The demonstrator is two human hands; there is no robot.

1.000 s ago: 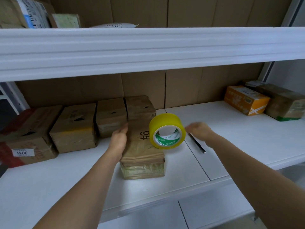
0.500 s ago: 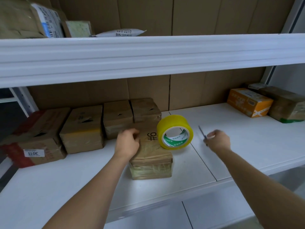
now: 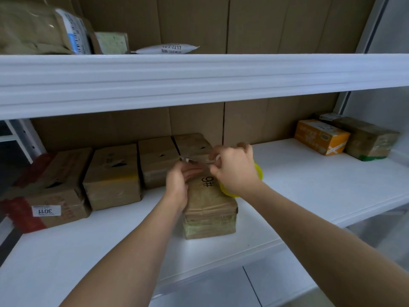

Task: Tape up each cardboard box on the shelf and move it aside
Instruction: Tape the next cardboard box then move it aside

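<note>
A brown taped cardboard box marked "9#" (image 3: 208, 202) lies lengthwise on the white shelf (image 3: 309, 173). Both my hands hover over its far end. My right hand (image 3: 234, 169) grips a thin cutter-like tool (image 3: 188, 160) that points left. My left hand (image 3: 179, 180) has curled fingers at the tool's left tip and seems to pinch it; that spot is blurred. The yellow tape roll (image 3: 259, 171) stands just right of the box, mostly hidden behind my right hand.
Several brown boxes (image 3: 112, 173) line the back wall to the left, one of them (image 3: 194, 145) touching the far end of the marked box. An orange box (image 3: 321, 136) and a brown box (image 3: 369, 138) sit at the far right. An upper shelf board (image 3: 199, 78) overhangs.
My right hand picked the thin tool up off the shelf and carried it left over the box. My left hand left the box's side and rose to meet the tool.
</note>
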